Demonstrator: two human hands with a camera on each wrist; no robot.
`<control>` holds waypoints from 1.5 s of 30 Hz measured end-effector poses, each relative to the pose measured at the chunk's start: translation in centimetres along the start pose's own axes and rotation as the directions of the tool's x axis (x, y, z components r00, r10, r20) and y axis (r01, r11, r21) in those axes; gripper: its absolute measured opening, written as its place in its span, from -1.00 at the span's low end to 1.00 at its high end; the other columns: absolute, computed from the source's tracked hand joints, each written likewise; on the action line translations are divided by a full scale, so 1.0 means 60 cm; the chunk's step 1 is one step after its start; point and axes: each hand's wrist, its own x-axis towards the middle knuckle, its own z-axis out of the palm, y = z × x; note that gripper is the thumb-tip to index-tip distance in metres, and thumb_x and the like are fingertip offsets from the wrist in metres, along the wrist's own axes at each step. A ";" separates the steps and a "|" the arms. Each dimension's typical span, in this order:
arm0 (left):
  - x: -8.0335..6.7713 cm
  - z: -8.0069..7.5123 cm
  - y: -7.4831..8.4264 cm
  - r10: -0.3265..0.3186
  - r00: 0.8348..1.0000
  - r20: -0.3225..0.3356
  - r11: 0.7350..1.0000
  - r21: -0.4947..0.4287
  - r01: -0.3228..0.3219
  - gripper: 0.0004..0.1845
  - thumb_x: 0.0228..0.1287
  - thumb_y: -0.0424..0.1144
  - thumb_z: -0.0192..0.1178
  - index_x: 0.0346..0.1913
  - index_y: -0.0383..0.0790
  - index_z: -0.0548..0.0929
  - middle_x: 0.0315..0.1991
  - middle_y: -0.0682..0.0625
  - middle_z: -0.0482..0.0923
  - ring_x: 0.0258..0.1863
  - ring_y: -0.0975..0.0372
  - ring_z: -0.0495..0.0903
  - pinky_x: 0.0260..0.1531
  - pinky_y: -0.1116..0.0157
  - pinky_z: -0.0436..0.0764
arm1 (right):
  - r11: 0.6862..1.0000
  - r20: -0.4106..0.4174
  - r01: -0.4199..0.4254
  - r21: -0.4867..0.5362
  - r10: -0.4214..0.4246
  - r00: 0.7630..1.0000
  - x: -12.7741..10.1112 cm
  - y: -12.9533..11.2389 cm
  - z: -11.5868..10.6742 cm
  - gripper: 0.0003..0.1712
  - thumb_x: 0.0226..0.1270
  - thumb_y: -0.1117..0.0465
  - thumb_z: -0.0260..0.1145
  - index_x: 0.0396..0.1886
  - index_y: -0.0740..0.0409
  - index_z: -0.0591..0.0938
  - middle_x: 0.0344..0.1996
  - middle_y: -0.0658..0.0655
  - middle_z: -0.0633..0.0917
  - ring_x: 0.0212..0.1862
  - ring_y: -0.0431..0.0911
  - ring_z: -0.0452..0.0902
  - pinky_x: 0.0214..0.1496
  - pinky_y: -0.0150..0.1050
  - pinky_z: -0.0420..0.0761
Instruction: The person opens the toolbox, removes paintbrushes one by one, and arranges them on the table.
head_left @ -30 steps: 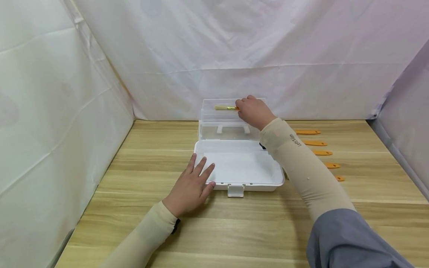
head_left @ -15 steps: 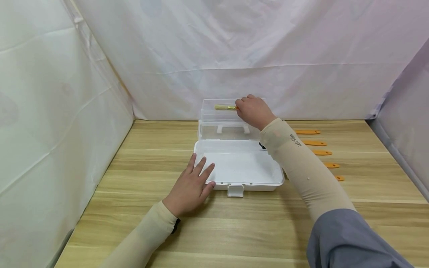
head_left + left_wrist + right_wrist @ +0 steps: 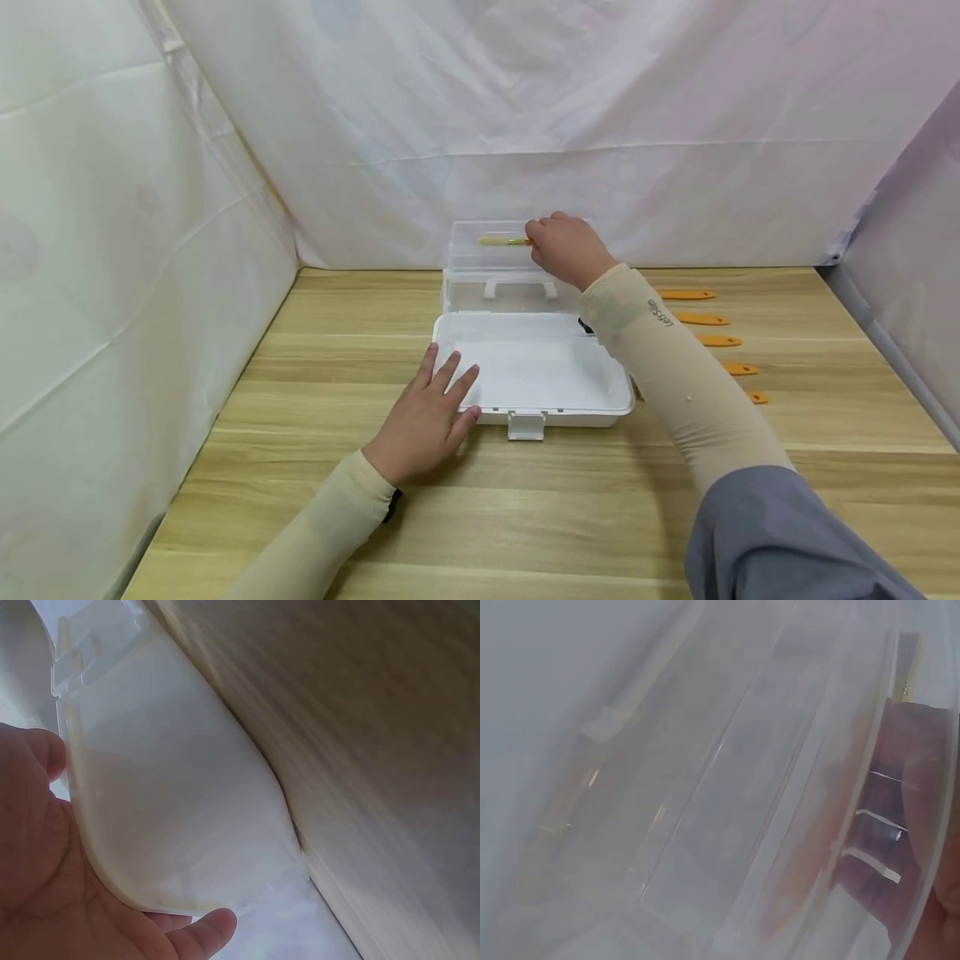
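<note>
My right hand (image 3: pixel 570 250) pinches a paintbrush (image 3: pixel 501 241) with pale bristles and a gold ferrule. The brush lies level across the raised clear lid (image 3: pixel 465 250), bristles pointing left; the fingers cover most of its handle. In the right wrist view, that hand (image 3: pixel 930 787) and part of the brush (image 3: pixel 907 671) show through and beside the lid's clear plastic (image 3: pixel 705 795). Fingers spread, my left hand (image 3: pixel 423 421) rests over the front left corner of the white plastic box (image 3: pixel 577 421). The left wrist view shows the palm (image 3: pixel 67 862) against the box's wall (image 3: pixel 180 780).
Several orange brush handles (image 3: pixel 701 319) lie in a row on the wooden table (image 3: pixel 525 517) right of the box, their other ends hidden behind the right sleeve (image 3: pixel 675 375). The box's latch (image 3: pixel 527 426) hangs down in front. White cloth (image 3: pixel 510 108) encloses the back and sides.
The brush has turned slightly in my right hand, so its bristles look narrower. Both hands and the box otherwise stay where they were.
</note>
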 end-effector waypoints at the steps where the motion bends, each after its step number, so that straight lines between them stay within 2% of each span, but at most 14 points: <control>1: 0.000 0.000 0.000 -0.001 1.000 0.002 1.000 0.002 0.001 -0.42 0.55 0.03 -0.08 0.42 -0.27 0.41 0.40 -0.34 0.29 0.50 -0.19 0.03 0.47 -0.03 -0.16 | 1.000 -0.004 0.006 0.001 -0.006 1.000 0.001 0.000 0.001 -0.81 0.41 0.25 0.22 -0.05 0.22 0.60 -0.16 0.16 0.71 -0.13 0.06 0.54 -0.01 -0.05 0.58; 6: -0.001 0.001 0.000 0.001 1.000 -0.001 1.000 0.003 -0.001 -0.42 0.55 0.03 -0.09 0.42 -0.27 0.41 0.40 -0.34 0.30 0.49 -0.19 0.06 0.47 -0.03 -0.16 | 1.000 0.001 0.008 -0.003 -0.008 1.000 0.002 0.000 0.003 -0.80 0.41 0.24 0.24 -0.04 0.21 0.59 -0.16 0.15 0.69 -0.14 0.04 0.53 -0.01 -0.07 0.58; 11: 0.000 0.002 -0.001 0.009 1.000 -0.015 1.000 0.000 -0.009 -0.43 0.55 0.02 -0.08 0.41 -0.28 0.42 0.38 -0.35 0.32 0.48 -0.19 0.08 0.47 -0.04 -0.15 | 1.000 0.021 -0.020 0.007 0.020 1.000 0.001 -0.001 -0.002 -0.72 0.40 0.22 0.28 0.03 0.23 0.59 -0.09 0.17 0.68 -0.11 0.03 0.52 0.08 -0.06 0.57; 17: 0.001 0.002 -0.001 0.008 1.000 -0.013 1.000 0.005 -0.008 -0.43 0.55 0.02 -0.08 0.40 -0.29 0.42 0.38 -0.34 0.32 0.49 -0.17 0.08 0.47 -0.04 -0.15 | 1.000 -0.013 0.008 -0.009 -0.008 1.000 -0.001 -0.002 -0.005 -0.73 0.37 0.24 0.30 -0.01 0.27 0.65 -0.15 0.17 0.66 -0.15 0.03 0.48 0.04 -0.09 0.58; 25: 0.003 0.003 -0.001 0.004 1.000 -0.007 1.000 -0.003 -0.004 -0.43 0.55 0.03 -0.07 0.41 -0.28 0.42 0.39 -0.35 0.31 0.49 -0.18 0.05 0.47 -0.04 -0.15 | 0.999 -0.042 0.019 -0.038 -0.020 0.999 -0.001 0.000 -0.004 -0.70 0.33 0.22 0.37 0.00 0.25 0.63 -0.14 0.17 0.64 -0.15 0.04 0.47 0.02 -0.08 0.58; 33: 0.000 0.003 0.002 0.004 1.000 0.013 1.000 0.001 -0.004 -0.43 0.55 0.03 -0.08 0.40 -0.28 0.43 0.39 -0.33 0.32 0.49 -0.18 0.06 0.46 -0.05 -0.11 | 1.000 -0.037 0.009 -0.020 -0.010 0.999 -0.010 0.009 0.003 -0.71 0.35 0.23 0.36 0.02 0.24 0.64 -0.12 0.16 0.65 -0.14 0.04 0.47 0.02 -0.08 0.57; 45: -0.001 0.002 0.003 0.005 1.000 0.002 1.000 -0.015 -0.005 -0.43 0.55 0.03 -0.08 0.40 -0.28 0.43 0.39 -0.33 0.32 0.50 -0.19 0.03 0.46 -0.05 -0.08 | 0.997 -0.070 0.057 -0.054 -0.060 0.996 -0.039 0.004 -0.037 -0.72 0.33 0.26 0.36 0.00 0.25 0.65 -0.13 0.19 0.65 -0.13 0.07 0.49 -0.03 -0.07 0.59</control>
